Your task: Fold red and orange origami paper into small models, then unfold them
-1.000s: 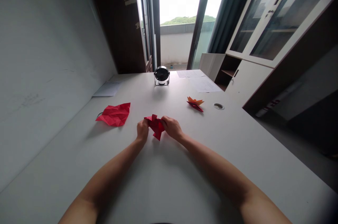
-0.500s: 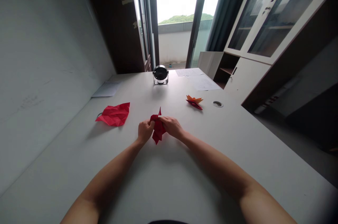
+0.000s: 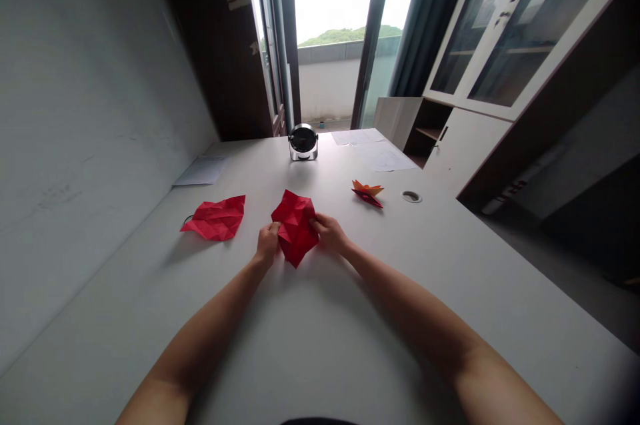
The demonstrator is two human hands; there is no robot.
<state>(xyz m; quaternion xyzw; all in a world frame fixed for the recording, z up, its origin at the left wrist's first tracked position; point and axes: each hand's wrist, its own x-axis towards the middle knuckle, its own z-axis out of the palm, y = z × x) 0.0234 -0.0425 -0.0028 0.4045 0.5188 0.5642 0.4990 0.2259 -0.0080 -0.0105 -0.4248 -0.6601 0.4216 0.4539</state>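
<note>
A creased red paper sheet (image 3: 294,227) stands unfolded between my two hands above the white desk (image 3: 320,318). My left hand (image 3: 267,243) pinches its left edge. On the other side my right hand (image 3: 327,231) grips the right edge with closed fingers. The paper is spread into a rough diamond, its lower tip close to the desk.
Another crumpled red sheet (image 3: 216,219) lies to the left. A folded orange and red paper piece (image 3: 367,191) sits to the right, near a round cable hole (image 3: 411,196). A small fan (image 3: 303,143) and loose white papers (image 3: 380,155) are at the far end.
The red paper was a small folded bundle between my hands; now it is opened out into a wider creased sheet. My hands have moved apart slightly.
</note>
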